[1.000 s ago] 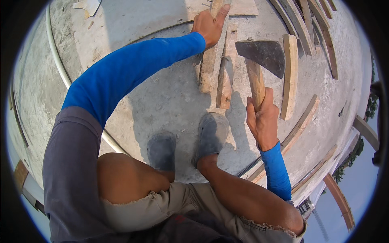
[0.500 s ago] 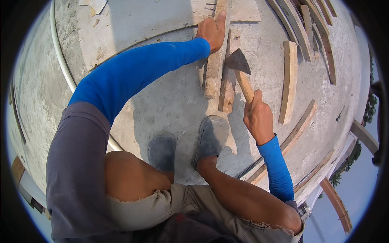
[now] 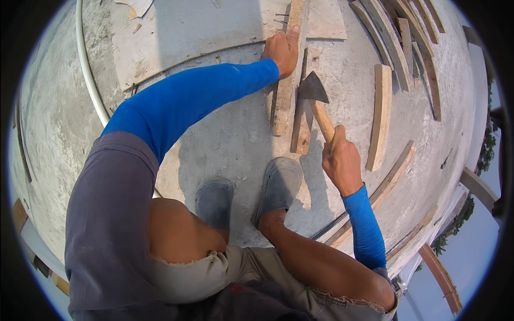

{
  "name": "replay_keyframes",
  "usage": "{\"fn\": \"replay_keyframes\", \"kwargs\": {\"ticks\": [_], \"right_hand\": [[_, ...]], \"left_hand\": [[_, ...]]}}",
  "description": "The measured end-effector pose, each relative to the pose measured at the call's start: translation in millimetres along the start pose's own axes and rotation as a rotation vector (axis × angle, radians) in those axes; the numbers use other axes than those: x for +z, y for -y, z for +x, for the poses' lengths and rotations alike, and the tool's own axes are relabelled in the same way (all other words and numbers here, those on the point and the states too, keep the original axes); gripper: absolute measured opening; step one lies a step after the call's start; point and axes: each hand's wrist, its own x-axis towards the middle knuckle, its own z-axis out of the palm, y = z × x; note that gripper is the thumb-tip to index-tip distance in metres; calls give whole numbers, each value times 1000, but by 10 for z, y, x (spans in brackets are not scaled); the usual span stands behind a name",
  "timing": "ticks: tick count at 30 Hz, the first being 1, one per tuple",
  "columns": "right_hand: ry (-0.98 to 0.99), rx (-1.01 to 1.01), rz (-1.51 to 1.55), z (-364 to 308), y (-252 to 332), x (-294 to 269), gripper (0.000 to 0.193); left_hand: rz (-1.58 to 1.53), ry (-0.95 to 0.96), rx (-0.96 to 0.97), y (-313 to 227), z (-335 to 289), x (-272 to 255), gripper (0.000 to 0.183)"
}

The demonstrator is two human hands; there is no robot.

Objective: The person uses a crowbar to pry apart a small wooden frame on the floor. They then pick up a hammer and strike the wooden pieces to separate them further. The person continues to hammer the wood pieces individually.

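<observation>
My left hand (image 3: 282,52) is closed around a long wooden batten (image 3: 287,101), its thumb laid along the top. Thin nails (image 3: 280,19) stick out at the batten's left side, beyond the hand. Gripped near the end of its wooden handle, a hatchet (image 3: 323,119) is in my right hand (image 3: 342,165). The dark, wedge-shaped hatchet head is just right of the batten, over a second wooden piece (image 3: 302,131) lying beside it. Whether the blade touches that wood, I cannot tell.
A short timber (image 3: 380,117) lies to the right, with several longer strips (image 3: 393,40) beyond it. Another strip (image 3: 393,171) runs beside my right forearm. A flat board (image 3: 206,32) lies at the far left, near a white pipe (image 3: 88,69). My grey shoes (image 3: 281,184) stand on concrete.
The view has shifted slightly, so the wood and floor sit a little lower in it. Both hands keep their holds, and the hatchet has barely moved against the wood.
</observation>
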Motion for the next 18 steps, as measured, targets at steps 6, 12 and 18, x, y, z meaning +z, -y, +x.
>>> {"fn": "replay_keyframes", "kwargs": {"ticks": [6,12,18], "right_hand": [[-37,108,393,-177,47,17,33],[-33,410,882,-387,124,-42,27],[-17,398,971,-573,98,107,30]], "left_hand": [[60,-49,-22,61,-22,-51,90],[-4,51,-220,190,36,-60,97],[-60,-29,-224,160,1,-58,93]]}}
